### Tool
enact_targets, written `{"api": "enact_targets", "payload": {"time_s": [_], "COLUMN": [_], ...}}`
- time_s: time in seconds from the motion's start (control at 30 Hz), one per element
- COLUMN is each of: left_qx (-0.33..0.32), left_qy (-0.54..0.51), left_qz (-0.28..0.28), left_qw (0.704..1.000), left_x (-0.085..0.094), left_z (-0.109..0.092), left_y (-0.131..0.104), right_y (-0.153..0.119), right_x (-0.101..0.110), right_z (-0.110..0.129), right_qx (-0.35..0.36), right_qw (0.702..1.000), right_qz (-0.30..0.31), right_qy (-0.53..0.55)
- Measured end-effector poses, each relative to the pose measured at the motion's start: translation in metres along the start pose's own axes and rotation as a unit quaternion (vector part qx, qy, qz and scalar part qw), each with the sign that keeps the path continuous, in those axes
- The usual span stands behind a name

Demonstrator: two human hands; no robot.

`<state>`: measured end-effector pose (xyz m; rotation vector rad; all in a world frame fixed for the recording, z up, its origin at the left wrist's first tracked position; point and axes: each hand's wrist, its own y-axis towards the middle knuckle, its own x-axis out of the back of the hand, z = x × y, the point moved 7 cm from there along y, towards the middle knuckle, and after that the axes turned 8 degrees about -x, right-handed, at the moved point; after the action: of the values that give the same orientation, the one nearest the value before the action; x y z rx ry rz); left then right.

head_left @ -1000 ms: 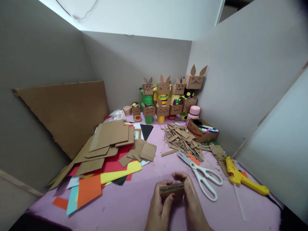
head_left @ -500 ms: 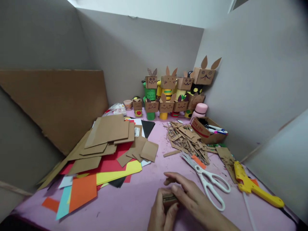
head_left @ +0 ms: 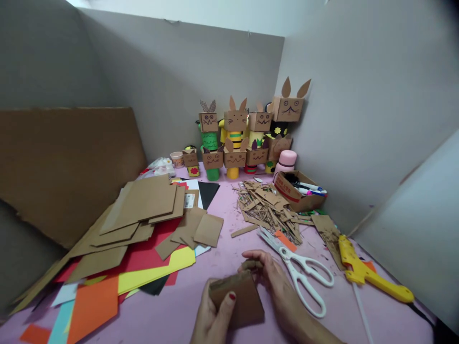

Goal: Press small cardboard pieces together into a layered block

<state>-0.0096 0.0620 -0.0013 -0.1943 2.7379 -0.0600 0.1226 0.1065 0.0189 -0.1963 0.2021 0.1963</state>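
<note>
Holding small cardboard block (head_left: 247, 298) in L hand (head_left: 211, 315), pinching it btwn thumb, laid across near face, & fingers wrapped round side/back. Keeping block low & abt centre in view, tilted a bit, over purple table (head_left: 168, 315); can't tell if touching tabletop. Curling fingers of R hand (head_left: 278, 289) just beside block's upper R corner, w/ palm turned in; can't tell if pinching anything there, or if touching block.

Has scissors (head_left: 286, 254) w/ white handles just R of R hand, blades pointing away, nr orange strip (head_left: 286, 241). Has yellow glue gun (head_left: 362, 272) farther R, w/ pale stick (head_left: 362, 310) running twd near edge. Beyond scissors, has heap of cardboard scraps (head_left: 267, 208), next to open box (head_left: 304, 203) of pens.

On L, has brown cardboard sheets (head_left: 143, 200) piled on coloured paper, incl. orange sheet (head_left: 95, 306) & yellow sheet (head_left: 158, 272), w/ small cardboard squares (head_left: 208, 230) at R side of pile & big board (head_left: 68, 162) upright behind. At back, has paper cup (head_left: 177, 160), pink bottle (head_left: 286, 161) & grp of cardboard animals (head_left: 234, 157) w/ drawn-on faces.
</note>
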Motion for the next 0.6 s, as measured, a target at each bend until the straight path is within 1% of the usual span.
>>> {"api": "enact_targets", "payload": {"time_s": [0.07, 0.13, 0.2, 0.23, 0.3, 0.33, 0.37, 0.43, 0.5, 0.6], "left_qx": [0.073, 0.133, 0.162, 0.168, 0.184, 0.192, 0.197, 0.198, 0.195, 0.198], "left_qy": [-0.093, -0.177, -0.237, -0.262, -0.295, -0.299, -0.297, -0.277, -0.256, -0.243], "left_qz": [0.009, 0.035, 0.070, 0.092, 0.140, 0.164, 0.184, 0.203, 0.194, 0.162], "left_qw": [0.993, 0.975, 0.955, 0.946, 0.927, 0.920, 0.916, 0.918, 0.927, 0.936], "left_x": [-0.003, -0.009, -0.015, -0.018, -0.024, -0.027, -0.028, -0.028, -0.025, -0.023], "left_z": [0.004, 0.006, 0.004, 0.002, 0.000, 0.000, -0.001, 0.000, 0.001, 0.002], "left_y": [0.004, 0.005, 0.005, 0.003, -0.002, -0.005, -0.008, -0.013, -0.015, -0.017], "right_y": [-0.002, -0.005, -0.009, -0.013, -0.022, -0.025, -0.028, -0.031, -0.030, -0.029], "right_x": [-0.003, -0.008, -0.014, -0.018, -0.026, -0.029, -0.032, -0.035, -0.039, -0.042], "right_z": [0.000, 0.000, 0.006, 0.010, 0.014, 0.013, 0.012, 0.007, 0.000, -0.009], "right_qx": [-0.009, -0.012, 0.012, 0.028, 0.051, 0.052, 0.048, 0.039, 0.020, 0.005], "right_qw": [1.000, 0.998, 0.991, 0.987, 0.974, 0.968, 0.963, 0.965, 0.974, 0.982], "right_qz": [0.017, 0.059, 0.122, 0.157, 0.216, 0.235, 0.245, 0.237, 0.214, 0.184], "right_qy": [0.004, 0.032, 0.044, 0.027, -0.037, -0.073, -0.098, -0.103, -0.072, -0.035]}}
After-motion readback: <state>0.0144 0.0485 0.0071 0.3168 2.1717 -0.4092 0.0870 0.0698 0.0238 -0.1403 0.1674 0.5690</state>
